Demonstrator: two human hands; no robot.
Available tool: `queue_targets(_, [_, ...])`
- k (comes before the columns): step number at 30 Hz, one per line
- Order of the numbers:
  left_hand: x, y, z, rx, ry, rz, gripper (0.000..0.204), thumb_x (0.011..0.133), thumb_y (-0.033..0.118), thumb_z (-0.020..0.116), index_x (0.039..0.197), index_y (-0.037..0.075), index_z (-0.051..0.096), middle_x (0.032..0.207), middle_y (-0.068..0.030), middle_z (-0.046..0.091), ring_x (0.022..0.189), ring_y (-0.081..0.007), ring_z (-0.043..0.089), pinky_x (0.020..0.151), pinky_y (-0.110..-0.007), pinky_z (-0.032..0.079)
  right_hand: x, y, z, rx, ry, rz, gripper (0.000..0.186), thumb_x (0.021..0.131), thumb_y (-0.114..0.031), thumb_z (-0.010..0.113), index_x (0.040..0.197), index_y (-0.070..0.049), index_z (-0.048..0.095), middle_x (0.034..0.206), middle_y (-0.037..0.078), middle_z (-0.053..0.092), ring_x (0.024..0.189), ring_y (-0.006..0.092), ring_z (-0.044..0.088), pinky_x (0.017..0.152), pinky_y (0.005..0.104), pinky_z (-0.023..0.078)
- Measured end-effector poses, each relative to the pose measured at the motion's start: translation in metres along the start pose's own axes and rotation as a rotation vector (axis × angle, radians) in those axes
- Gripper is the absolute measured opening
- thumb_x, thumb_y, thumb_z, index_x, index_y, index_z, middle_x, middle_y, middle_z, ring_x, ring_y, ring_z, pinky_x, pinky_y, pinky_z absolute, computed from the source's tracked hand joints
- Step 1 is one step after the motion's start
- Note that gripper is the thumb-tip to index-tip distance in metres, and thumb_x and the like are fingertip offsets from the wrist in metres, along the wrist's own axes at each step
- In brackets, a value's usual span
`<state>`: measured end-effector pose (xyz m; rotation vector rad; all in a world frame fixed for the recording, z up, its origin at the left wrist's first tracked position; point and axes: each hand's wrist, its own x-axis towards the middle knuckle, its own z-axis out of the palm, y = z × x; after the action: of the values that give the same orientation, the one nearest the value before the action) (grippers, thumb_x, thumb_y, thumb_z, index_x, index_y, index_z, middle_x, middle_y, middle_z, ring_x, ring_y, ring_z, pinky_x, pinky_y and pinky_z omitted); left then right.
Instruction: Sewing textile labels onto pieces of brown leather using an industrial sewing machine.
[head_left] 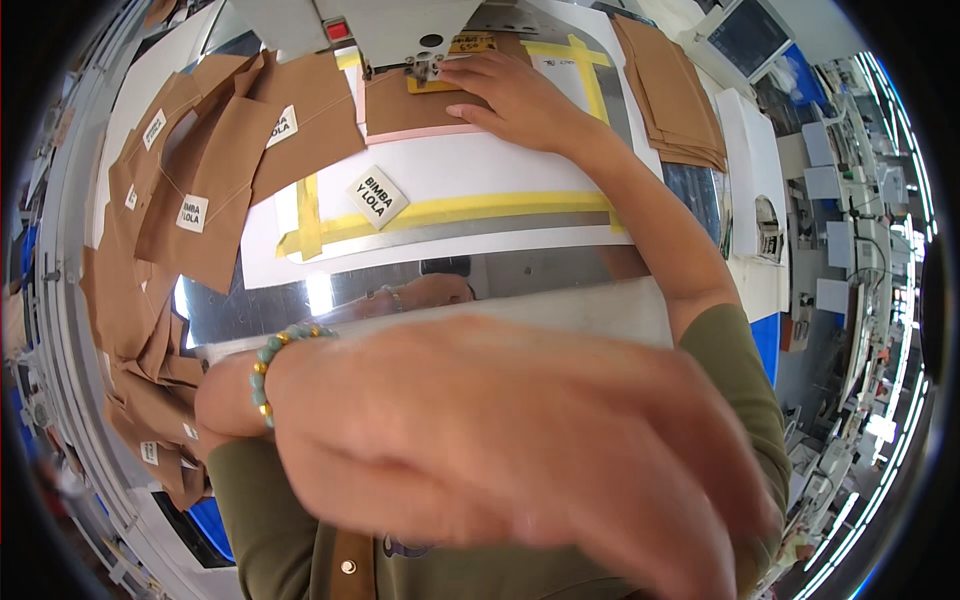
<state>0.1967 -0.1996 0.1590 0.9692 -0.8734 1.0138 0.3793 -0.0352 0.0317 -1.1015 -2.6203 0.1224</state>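
Observation:
My right hand [515,100] lies on a brown fabric piece [400,108] under the sewing machine head [400,35]. Its fingers are stretched out and reach a yellow plate [432,87] beside the presser foot. A pink edge shows along the near side of that piece. Close to the camera, my left hand [480,430] is raised in front of my body, with a beaded bracelet at its wrist. Motion smears its fingers, which point down to the right, and whatever may be in them is hidden. A loose white square label [378,197] with dark print rests on the white sheet [450,175].
Yellow tape [460,210] borders the sheet. Brown pieces with white labels [200,170] pile up at the left and hang over the table edge. More brown pieces [675,95] are stacked at the right, near a control screen [748,40]. A shiny metal plate [550,270] lies nearer me.

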Motion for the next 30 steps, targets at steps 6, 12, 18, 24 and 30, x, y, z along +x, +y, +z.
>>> queue_targets(6, [-0.05,0.085,-0.043,1.125,0.327,-1.019,0.03,0.107,0.004,0.056,0.132,-0.003,0.072,0.135,-0.0168,0.075,0.129,-0.0334,0.069,0.111,-0.045,0.054,-0.023,0.004,-0.026,0.04,0.024,-0.023,0.05,0.11,-0.034,0.064,0.152,-0.006,0.063,0.163,0.009,0.057,0.152,0.0318,0.047,0.127,0.0447,0.039])
queue_targets(12, [-0.093,0.132,-0.098,1.939,-0.088,-1.091,0.04,0.102,-0.002,0.062,0.141,0.002,0.068,0.151,-0.0135,0.066,0.142,-0.0396,0.058,0.118,-0.047,0.048,-0.088,0.058,-0.046,-0.021,0.347,0.173,0.036,0.109,-0.027,0.066,0.141,-0.01,0.073,0.158,0.007,0.062,0.147,0.0299,0.054,0.124,0.0421,0.042])
queue_targets(18, [-0.101,0.128,-0.14,2.048,-0.092,-1.122,0.047,0.104,0.003,0.062,0.151,0.005,0.062,0.166,-0.0121,0.053,0.156,-0.0395,0.042,0.123,-0.048,0.044,-0.091,0.096,-0.033,0.104,0.603,0.406,0.031,0.113,-0.028,0.061,0.127,-0.008,0.08,0.148,0.007,0.07,0.139,0.0295,0.06,0.119,0.0413,0.046])
queue_targets(24, [-0.098,0.116,-0.155,2.03,-0.07,-1.128,0.047,0.108,0.015,0.063,0.154,0.006,0.058,0.164,-0.0118,0.054,0.156,-0.0463,0.038,0.128,-0.053,0.037,-0.091,0.099,-0.028,0.091,0.623,0.39,0.032,0.114,-0.028,0.057,0.127,-0.009,0.08,0.146,0.006,0.071,0.141,0.0283,0.059,0.12,0.0399,0.044])
queue_targets(30, [-0.091,0.106,-0.158,2.004,-0.128,-1.11,0.039,0.107,0.007,0.062,0.145,0.004,0.067,0.158,-0.0104,0.061,0.142,-0.0438,0.047,0.127,-0.049,0.036,-0.095,0.103,-0.027,0.112,0.59,0.405,0.03,0.114,-0.028,0.06,0.127,-0.009,0.08,0.147,0.006,0.07,0.145,0.0277,0.056,0.122,0.0411,0.042])
